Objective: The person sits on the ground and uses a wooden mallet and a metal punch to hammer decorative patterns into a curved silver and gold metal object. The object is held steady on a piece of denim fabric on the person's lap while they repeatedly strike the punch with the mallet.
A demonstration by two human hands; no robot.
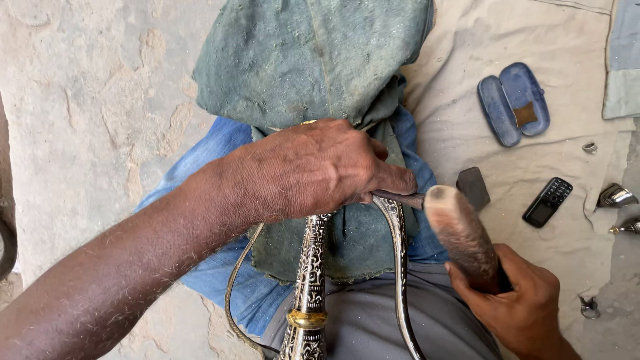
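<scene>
My left hand (313, 170) is closed over the top of an engraved black-and-silver metal vessel (310, 280) with a brass band and thin curved metal handles (399, 267). A thin dark metal tool (400, 198) pokes out from under its fingers, pointing right. My right hand (527, 300) grips a thick wooden mallet (460, 233), whose rounded end sits at the tip of that tool. The vessel rests on a green-grey cloth (307, 60) spread over my lap in blue jeans (220, 147).
On a beige ground sheet (467, 40) to the right lie an open blue case (513, 101), a dark flat block (473, 188), a small black keypad phone (547, 201), pointed shiny metal pieces (615, 196) and a small ring (589, 147). Bare stone floor (80, 100) lies to the left.
</scene>
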